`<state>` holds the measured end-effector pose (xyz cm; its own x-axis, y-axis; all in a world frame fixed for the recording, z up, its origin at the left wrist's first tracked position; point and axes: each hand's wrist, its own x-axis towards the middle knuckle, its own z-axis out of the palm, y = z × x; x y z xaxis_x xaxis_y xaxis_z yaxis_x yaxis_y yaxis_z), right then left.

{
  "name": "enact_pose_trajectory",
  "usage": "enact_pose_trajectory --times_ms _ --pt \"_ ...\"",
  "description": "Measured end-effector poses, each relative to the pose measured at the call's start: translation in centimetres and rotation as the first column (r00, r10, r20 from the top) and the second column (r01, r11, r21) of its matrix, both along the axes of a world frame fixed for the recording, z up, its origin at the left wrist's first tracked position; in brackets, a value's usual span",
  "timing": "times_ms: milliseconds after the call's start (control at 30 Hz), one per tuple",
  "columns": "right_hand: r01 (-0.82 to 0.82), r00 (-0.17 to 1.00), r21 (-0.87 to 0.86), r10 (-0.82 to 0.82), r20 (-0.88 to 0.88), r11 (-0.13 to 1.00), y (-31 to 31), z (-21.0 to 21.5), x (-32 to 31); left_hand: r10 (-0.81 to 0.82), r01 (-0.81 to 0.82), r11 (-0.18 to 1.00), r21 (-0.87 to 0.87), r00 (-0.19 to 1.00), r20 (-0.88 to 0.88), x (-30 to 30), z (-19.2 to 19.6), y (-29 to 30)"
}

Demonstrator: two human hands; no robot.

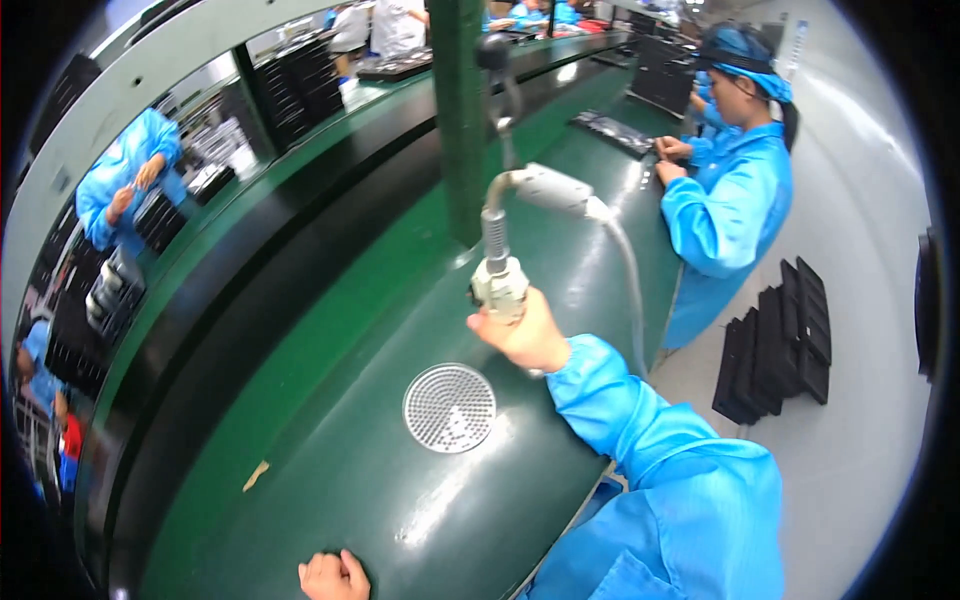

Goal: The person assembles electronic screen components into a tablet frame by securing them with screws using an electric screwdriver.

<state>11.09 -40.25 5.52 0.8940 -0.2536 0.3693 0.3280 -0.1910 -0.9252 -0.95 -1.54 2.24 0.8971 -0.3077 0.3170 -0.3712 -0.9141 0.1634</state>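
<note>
My right hand (530, 335) reaches forward over the green bench and is closed around a cream, block-shaped tool head (501, 290). The head sits on the end of a ribbed, bent pipe (495, 235); the fingers hide its lower part. Closer to me lies a round, light grey plate (449, 368) with many small holes; bright specks show in its lower half. My left hand (335, 577) rests at the bench's near end, fingers curled in and thumb alongside. No object shows in it, and its palm is out of sight.
A green post (460, 120) rises just beyond the pipe, and a grey hose (632, 280) hangs along the bench's right. A tan scrap (256, 475) lies left. Black trays (775, 345) are stacked on the floor. A co-worker in blue (735, 190) works farther along the bench.
</note>
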Motion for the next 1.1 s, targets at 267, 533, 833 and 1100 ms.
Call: enact_pose_trajectory --times_ms 267,533,833,1100 --pt "-0.004 0.999 -0.019 0.003 -0.035 1.0 0.1 -0.2 -0.2 -0.022 0.022 1.0 0.002 1.0 0.011 0.0 -0.2 0.5" --pt "-0.016 1.0 -0.038 0.015 -0.015 0.999 0.1 0.2 0.2 -0.007 0.007 1.0 0.018 1.0 0.003 0.4 0.1 0.0" --pt "0.133 0.96 -0.172 -0.084 0.268 0.976 0.2 0.6 -0.6 0.045 -0.031 0.998 0.057 0.963 -0.265 0.4 2.3 0.1" --pt "0.007 0.666 -0.332 0.243 0.706 0.943 3.1 8.4 -7.7 -0.277 0.26 0.961 -0.098 0.891 -0.359 1.4 4.9 -5.0"
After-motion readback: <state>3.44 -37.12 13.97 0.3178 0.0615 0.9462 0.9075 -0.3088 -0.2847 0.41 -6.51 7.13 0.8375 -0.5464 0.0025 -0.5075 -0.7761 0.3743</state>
